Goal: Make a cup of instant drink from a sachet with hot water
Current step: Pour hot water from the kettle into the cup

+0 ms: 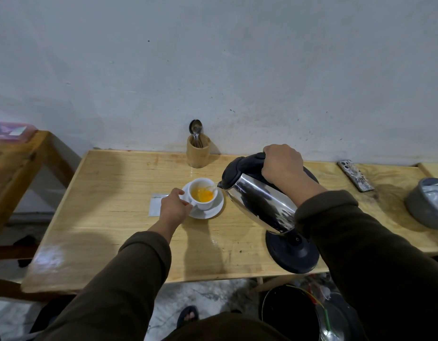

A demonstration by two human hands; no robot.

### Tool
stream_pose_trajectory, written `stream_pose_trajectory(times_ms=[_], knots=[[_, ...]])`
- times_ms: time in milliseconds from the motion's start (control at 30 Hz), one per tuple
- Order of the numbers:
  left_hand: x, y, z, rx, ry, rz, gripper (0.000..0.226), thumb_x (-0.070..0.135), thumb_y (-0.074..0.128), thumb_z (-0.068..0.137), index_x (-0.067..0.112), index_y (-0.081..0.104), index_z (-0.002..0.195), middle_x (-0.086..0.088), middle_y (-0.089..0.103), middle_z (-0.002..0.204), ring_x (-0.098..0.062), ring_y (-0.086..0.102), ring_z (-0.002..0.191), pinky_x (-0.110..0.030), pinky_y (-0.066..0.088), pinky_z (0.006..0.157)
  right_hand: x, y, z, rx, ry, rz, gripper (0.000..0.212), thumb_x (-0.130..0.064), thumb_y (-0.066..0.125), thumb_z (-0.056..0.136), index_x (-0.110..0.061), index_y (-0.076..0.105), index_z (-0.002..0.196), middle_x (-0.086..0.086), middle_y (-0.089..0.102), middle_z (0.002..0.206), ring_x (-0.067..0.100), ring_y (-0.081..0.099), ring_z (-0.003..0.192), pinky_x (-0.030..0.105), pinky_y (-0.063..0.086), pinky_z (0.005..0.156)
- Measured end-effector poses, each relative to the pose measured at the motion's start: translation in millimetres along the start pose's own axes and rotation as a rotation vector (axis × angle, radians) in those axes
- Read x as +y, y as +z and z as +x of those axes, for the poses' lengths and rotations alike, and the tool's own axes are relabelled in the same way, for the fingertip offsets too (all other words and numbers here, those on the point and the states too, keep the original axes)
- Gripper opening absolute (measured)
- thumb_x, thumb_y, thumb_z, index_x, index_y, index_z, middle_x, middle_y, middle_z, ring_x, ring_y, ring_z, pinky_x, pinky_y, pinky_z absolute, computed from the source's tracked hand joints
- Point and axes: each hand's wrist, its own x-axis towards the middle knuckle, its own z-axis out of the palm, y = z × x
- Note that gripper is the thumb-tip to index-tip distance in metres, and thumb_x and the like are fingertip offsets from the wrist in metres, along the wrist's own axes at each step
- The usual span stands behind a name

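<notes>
A white cup stands on a white saucer in the middle of the wooden table. Orange liquid fills the cup's bottom. My left hand grips the cup's handle side at the saucer's left rim. My right hand is closed around the black handle of a steel kettle, which is tilted left with its spout over the cup; a thin stream of water falls into the cup. A silvery sachet lies flat just left of the saucer, partly under my left hand.
A wooden holder with spoons stands against the wall behind the cup. The kettle's black base sits near the front edge. A phone and a grey bowl lie at the right. A black bin stands below the table.
</notes>
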Motion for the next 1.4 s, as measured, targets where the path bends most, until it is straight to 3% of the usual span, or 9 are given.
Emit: stream_pose_trajectory(times_ms=[67, 467, 1400], knots=[[0.2, -0.2, 0.5, -0.004, -0.002, -0.003, 0.05, 0.014, 0.066, 0.082, 0.01, 0.048, 0.128, -0.014, 0.072, 0.103, -0.023, 0.06, 0.091, -0.028, 0.044, 0.075, -0.7, -0.3, 0.3, 0.003, 0.002, -0.002, 0.022, -0.008, 0.053, 0.089, -0.01, 0.058, 0.11, 0.012, 0.064, 0.107, 0.03, 0.059, 0.1, 0.036, 0.045, 0.085], [-0.1, 0.0, -0.1, -0.006, 0.002, -0.015, 0.05, 0.015, 0.065, 0.082, 0.009, 0.047, 0.129, -0.012, 0.072, 0.098, -0.026, 0.061, 0.106, -0.026, 0.041, 0.078, -3.7, -0.3, 1.2, -0.006, 0.01, -0.001, 0.021, -0.01, 0.055, 0.09, -0.01, 0.058, 0.111, 0.012, 0.064, 0.107, 0.029, 0.059, 0.099, 0.036, 0.046, 0.087], [-2.1, 1.6, 5.7, -0.017, 0.011, -0.01, 0.05, 0.018, 0.065, 0.084, 0.009, 0.046, 0.129, -0.014, 0.072, 0.104, -0.027, 0.062, 0.106, -0.03, 0.045, 0.081, -2.9, 4.7, -3.4, 0.005, 0.027, 0.003, 0.021, -0.009, 0.053, 0.089, -0.01, 0.058, 0.11, 0.012, 0.064, 0.108, 0.03, 0.059, 0.1, 0.036, 0.045, 0.085]])
